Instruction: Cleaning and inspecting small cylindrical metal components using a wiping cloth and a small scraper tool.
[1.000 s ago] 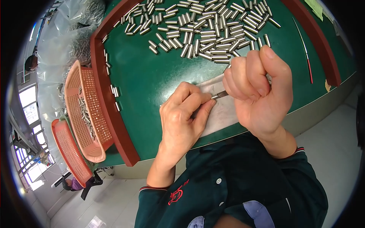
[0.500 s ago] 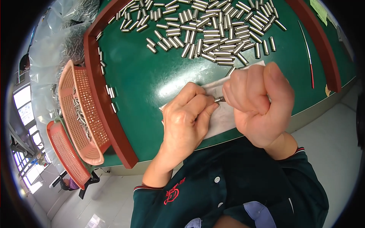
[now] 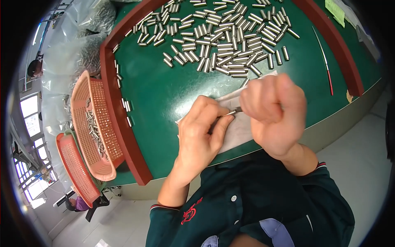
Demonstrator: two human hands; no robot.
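Observation:
Above a white cloth (image 3: pixel 240 131) at the table's near edge, my left hand (image 3: pixel 201 127) is closed in a pinch on a small shiny metal cylinder (image 3: pixel 230 113). Most of that cylinder is hidden by my fingers. My right hand (image 3: pixel 273 113), slightly blurred, makes a fist just to the right. A short dark tip pokes out of it and meets the cylinder's right end; what the fist wraps round is hidden. Beyond the cloth, many loose metal cylinders (image 3: pixel 225 53) lie in a spread pile on the green table (image 3: pixel 160 99).
Red-brown rails (image 3: pixel 119 107) border the table. Several cylinders lie along the left one. Outside it stand a pink perforated basket (image 3: pixel 108 123) holding small metal parts, another basket (image 3: pixel 78 171), and clear bags (image 3: pixel 90 51) of parts. A thin red-handled tool (image 3: pixel 329 78) lies at right.
The whole view has shifted slightly. My right fist has turned a little and moved slightly left relative to the cloth. My left hand keeps its pinch on the cylinder.

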